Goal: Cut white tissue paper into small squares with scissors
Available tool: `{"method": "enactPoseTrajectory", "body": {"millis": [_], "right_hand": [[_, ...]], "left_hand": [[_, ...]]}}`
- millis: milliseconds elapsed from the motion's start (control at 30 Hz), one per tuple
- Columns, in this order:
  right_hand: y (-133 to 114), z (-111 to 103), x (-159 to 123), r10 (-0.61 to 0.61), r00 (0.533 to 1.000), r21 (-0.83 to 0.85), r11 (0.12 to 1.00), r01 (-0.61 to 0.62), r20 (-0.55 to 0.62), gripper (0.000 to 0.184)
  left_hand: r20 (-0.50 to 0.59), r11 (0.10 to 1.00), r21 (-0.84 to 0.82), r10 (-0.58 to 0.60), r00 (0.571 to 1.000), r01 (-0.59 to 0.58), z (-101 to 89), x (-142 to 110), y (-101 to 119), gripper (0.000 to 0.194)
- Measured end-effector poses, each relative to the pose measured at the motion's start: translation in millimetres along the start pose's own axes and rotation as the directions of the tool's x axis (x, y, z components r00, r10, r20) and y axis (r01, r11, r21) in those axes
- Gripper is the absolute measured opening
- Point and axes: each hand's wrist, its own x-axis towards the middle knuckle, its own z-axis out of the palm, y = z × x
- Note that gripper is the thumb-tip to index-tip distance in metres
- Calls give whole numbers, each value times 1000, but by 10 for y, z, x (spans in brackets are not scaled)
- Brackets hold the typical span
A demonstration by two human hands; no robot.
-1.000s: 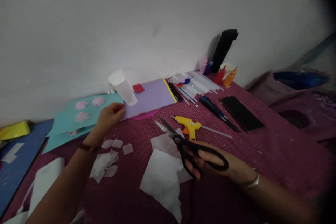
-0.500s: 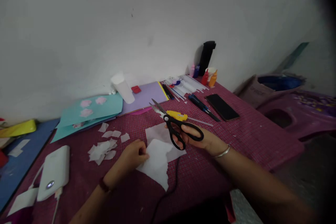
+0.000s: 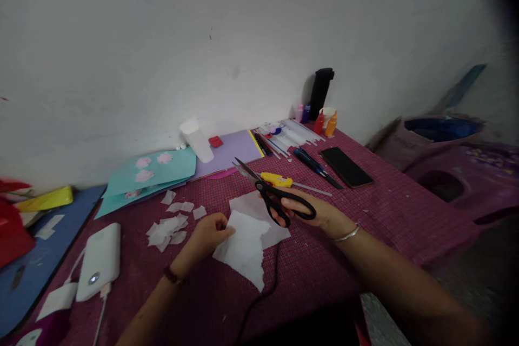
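Observation:
My left hand (image 3: pixel 211 233) pinches the left edge of a white tissue-like paper sheet (image 3: pixel 243 248) with ragged edges. Under it, partly covered, lies another thin sheet (image 3: pixel 278 235). In my right hand (image 3: pixel 310 211) is a pair of black-handled scissors (image 3: pixel 270 188), blades parted and pointing up and left over the table, apart from the paper. To the left of my left hand is a loose pile of small cut paper pieces (image 3: pixel 164 231), with a few single pieces (image 3: pixel 180 206) beyond it. A yellow glue gun (image 3: pixel 276 179) lies just behind the scissors.
A black phone (image 3: pixel 346 166), blue cutter (image 3: pixel 310 160) and small paint bottles (image 3: pixel 331 124) stand or lie at the right. Teal sheets with pink paper flowers (image 3: pixel 152 165) lie at the back left. A white power bank (image 3: pixel 99 262) with cables sits front left; a dark cord (image 3: pixel 277 270) crosses the front.
The view has shifted slightly, so things on the table appear further right. My left hand still pinches the paper, and the scissors stay parted in my right hand.

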Motion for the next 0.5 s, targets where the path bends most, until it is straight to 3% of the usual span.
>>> {"method": "enactPoseTrajectory", "body": {"millis": [100,200,267,367,433,500], "right_hand": [[-68,-76,-22,-24,998,-67,998,19,-61,47],[-116,-143,-12,-28,990,-153,988,7,-140,57],[-124,-155,17,-20,985,-229,973,-21,-174,56],[-104,-92,75,-10,984,-405,912,-63,-176,48],[-91,-5,91,-11,988,-527,847,-73,-155,46],[-98,89,52,-23,991,-632,772,-64,-129,48]], "left_hand": [[13,1000,-29,14,1000,-13,-104,-58,65,16],[-4,981,-188,-46,999,44,-431,-255,104,14],[-109,919,-373,-177,978,125,-688,-406,114,21],[-300,849,-523,-270,915,79,-971,-592,174,43],[-373,840,-542,-280,885,37,-1055,-667,258,63],[-380,832,-554,-280,881,25,-1075,-690,349,69]]}}
